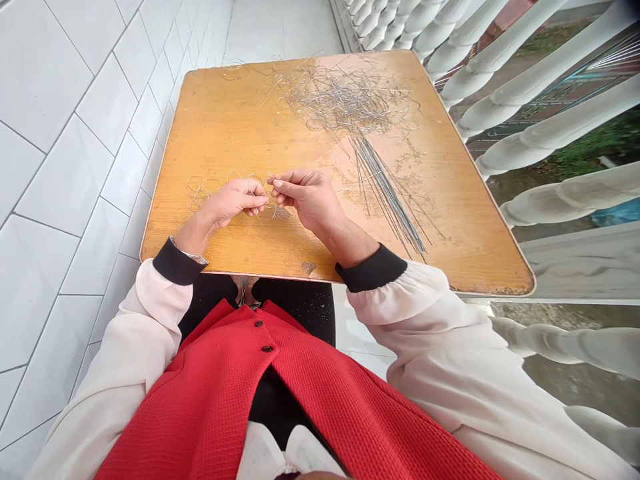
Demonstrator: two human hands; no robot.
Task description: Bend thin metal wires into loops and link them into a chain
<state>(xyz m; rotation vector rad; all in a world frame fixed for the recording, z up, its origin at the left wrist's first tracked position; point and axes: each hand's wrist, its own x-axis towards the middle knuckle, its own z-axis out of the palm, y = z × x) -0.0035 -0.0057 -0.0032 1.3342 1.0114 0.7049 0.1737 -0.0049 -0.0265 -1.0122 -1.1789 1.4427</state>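
Observation:
My left hand (pixel 233 203) and my right hand (pixel 305 200) meet above the near part of a honey-coloured wooden tabletop (pixel 225 127). Their fingertips pinch a thin metal wire loop (pixel 267 212) between them. Several finished-looking wire rings (pixel 201 192) lie just left of my left hand. A tangled heap of fine wire (pixel 345 100) sits toward the far edge. A bundle of straight wires (pixel 385 190) fans out from it, ending just right of my right hand.
A white tiled wall (pixel 65 200) runs along the left side of the table. White balusters (pixel 540 113) line the right side, with greenery beyond them. My red waistcoat (pixel 225 380) and cream sleeves show below the table's near edge.

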